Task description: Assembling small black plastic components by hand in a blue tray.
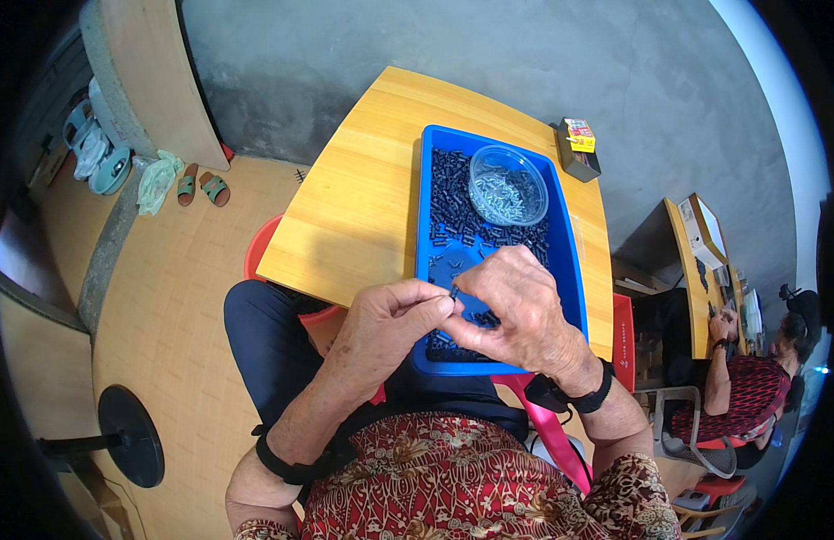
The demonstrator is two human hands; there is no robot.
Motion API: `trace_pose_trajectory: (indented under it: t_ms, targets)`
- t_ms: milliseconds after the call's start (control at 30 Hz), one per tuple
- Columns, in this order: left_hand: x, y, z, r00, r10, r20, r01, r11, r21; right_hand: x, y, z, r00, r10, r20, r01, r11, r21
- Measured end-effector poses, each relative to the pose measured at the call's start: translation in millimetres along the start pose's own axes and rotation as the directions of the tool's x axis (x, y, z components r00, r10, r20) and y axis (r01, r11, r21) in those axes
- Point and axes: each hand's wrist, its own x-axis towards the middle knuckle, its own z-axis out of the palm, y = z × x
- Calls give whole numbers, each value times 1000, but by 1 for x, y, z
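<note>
My left hand (390,328) and my right hand (516,310) meet over the near part of a blue plastic tray (424,198). Thumb and forefinger of the left pinch a small black part (454,292), mostly covered by the fingertips. The right fingers close in a pinch at the same spot; what they hold, if anything, is hidden. Many small black cylindrical pieces (450,189) cover much of the tray's bottom. Towards its far right corner stands a round clear plastic tub (509,184) with small shiny metal pins inside.
The tray lies on a yellow wooden table (345,216). A small dark box (576,157) sits at the table's far right edge. Below the table's left side is a red bin (260,245). Another person (736,387) sits at a second table to the right.
</note>
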Motion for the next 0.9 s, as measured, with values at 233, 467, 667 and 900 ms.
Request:
trace_pose_trajectory:
  t_ms: [233,467,667,900]
  targets:
    - [5,-14,-2,994,105,-12,-105,993,-47,4,5,-13,981,124,150,-169,925,341]
    - [7,-17,-1,990,137,6,-137,990,8,1,6,-9,957,234,171,-286,859,424]
    - [6,-17,-2,984,174,-31,-170,978,121,-2,1,2,995,104,9,-103,966,235]
    - [5,-9,3,994,93,-62,-96,994,-47,-7,0,2,979,204,10,-197,930,311]
